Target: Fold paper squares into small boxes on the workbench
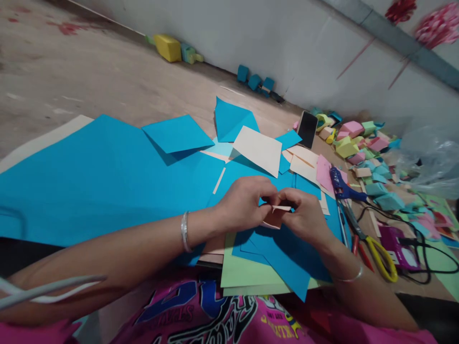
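Note:
Both hands meet over the middle of the work surface, pinching one small folded piece of peach paper (274, 219). My left hand (247, 203) grips its left side with thumb and fingers closed. From the right, my right hand (304, 215) holds the other side the same way. Part of the folded piece is hidden behind the fingers. Beneath the hands lie blue paper sheets (272, 253) and a light green sheet (244, 277). Just beyond them, a cream paper square (260, 148) rests with a raised edge on blue paper.
To the right lie a blue hot glue gun (342, 186), yellow-handled scissors (382, 258) and a purple box with a black cord (396, 248). A phone (307, 129) stands near a heap of folded paper shapes (358, 138). A large blue sheet (100, 186) spreads left.

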`<state>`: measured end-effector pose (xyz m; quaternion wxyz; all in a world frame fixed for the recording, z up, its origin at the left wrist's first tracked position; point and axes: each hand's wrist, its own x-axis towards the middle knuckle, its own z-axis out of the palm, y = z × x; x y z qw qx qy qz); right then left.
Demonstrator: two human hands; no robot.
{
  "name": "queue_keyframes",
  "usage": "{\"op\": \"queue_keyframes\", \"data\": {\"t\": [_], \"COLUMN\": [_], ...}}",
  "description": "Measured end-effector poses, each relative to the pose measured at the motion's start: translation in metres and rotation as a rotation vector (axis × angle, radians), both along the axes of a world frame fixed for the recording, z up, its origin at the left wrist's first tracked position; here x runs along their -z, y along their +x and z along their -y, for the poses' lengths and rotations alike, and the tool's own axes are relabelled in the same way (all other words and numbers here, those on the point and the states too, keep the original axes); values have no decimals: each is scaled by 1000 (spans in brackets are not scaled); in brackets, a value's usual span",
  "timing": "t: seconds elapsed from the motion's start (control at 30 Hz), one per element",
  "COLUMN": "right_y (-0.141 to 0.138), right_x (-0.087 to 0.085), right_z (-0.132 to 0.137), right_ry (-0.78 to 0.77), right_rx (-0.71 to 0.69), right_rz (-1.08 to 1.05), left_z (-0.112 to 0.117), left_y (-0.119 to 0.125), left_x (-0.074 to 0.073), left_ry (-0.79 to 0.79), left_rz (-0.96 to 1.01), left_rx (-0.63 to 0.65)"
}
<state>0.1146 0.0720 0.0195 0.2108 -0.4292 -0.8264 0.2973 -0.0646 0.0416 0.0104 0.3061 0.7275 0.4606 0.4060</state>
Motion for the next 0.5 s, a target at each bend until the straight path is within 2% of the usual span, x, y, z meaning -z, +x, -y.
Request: {"op": "queue_keyframes", "data": {"t": [0.17,0.23,0.3,0.43,0.5], "right_y": [1,1,1,0,0], "right_x": [0,0,1,1,1], "right_z": [-2,-5,-7,-7,-5], "right_ry": [39,61,60,63,67], "right_rx": [-6,17,40,54,48], "right_rz": [5,24,31,10,2], "left_z": [2,1,-2,-7,-5], "left_y": [-4,-7,-9,-6,-2], "left_x": [-21,-30,-32,-17,-9], "left_ry": [-31,-1,-46,-305,-341], "left_rz": [298,374,299,23,-21], "left_rx": [-20,-103,-147,-9,14]}}
